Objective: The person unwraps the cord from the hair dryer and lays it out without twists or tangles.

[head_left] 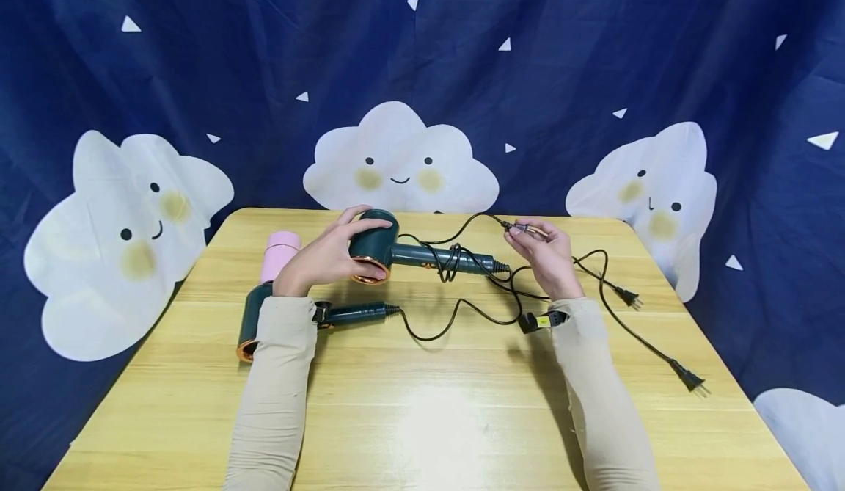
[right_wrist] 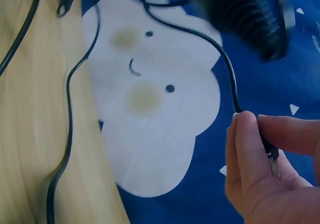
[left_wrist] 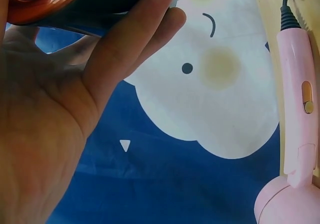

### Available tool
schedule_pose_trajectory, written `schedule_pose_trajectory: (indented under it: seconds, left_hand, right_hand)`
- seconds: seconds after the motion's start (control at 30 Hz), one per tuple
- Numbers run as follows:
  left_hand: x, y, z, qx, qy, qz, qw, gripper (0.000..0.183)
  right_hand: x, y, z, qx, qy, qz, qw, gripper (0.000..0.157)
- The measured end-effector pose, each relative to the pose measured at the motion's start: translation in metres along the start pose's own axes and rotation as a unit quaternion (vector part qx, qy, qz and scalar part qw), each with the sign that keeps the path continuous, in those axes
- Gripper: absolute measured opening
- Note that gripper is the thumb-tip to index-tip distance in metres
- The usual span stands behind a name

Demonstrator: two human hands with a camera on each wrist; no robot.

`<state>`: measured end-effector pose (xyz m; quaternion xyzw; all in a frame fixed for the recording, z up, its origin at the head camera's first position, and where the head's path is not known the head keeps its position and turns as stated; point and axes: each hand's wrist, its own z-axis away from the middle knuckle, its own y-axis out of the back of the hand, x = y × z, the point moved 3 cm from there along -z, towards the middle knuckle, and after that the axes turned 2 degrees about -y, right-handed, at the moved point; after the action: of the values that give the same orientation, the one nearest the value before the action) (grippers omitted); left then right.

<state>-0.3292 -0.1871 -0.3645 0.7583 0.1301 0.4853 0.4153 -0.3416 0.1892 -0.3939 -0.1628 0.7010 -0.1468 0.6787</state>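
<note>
My left hand (head_left: 323, 260) grips the round head of a dark green hair dryer (head_left: 374, 240) with a copper rim, thumb and fingers on either side. In the head view its handle points right, with black cord looped around it. The right hand (head_left: 544, 252) pinches the plug end (right_wrist: 269, 148) of a black cord between thumb and fingers; the prongs are largely hidden. Beneath the left forearm lies another dark green hair dryer (head_left: 356, 314), partly covered by the sleeve. Past the left wrist is a pink hair dryer (left_wrist: 297, 104), its handle visible in the left wrist view.
Two black plugs (head_left: 689, 379) (head_left: 628, 297) lie on the right side of the wooden table (head_left: 370, 417), their cords trailing leftward. A blue curtain (head_left: 264, 51) with cloud faces hangs behind the table and at both sides.
</note>
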Motion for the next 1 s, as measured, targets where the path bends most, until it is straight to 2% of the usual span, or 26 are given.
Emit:
schedule_pose_trajectory:
  seconds: [0.23,0.4,0.63,1.0]
  left_hand:
    - [0.0,-0.002,-0.001,-0.002,-0.004,-0.001,1.0,0.087]
    - [-0.001,-0.002,-0.001,-0.006,-0.007,-0.001,1.0,0.087]
    - [-0.003,-0.001,-0.001,-0.008,0.0,-0.004,1.0,0.087]
    - [-0.009,0.0,0.0,0.003,-0.001,-0.009,1.0,0.087]
  right_hand:
    - [-0.013,-0.009,0.007,-0.015,0.037,-0.018,0.999,0.022]
    - [-0.02,-0.016,0.012,-0.021,0.045,-0.018,0.999,0.02]
    - [-0.029,-0.029,0.021,-0.054,0.062,-0.043,0.996,0.015]
    - [-0.04,-0.047,0.037,-0.099,0.066,-0.045,0.992,0.019]
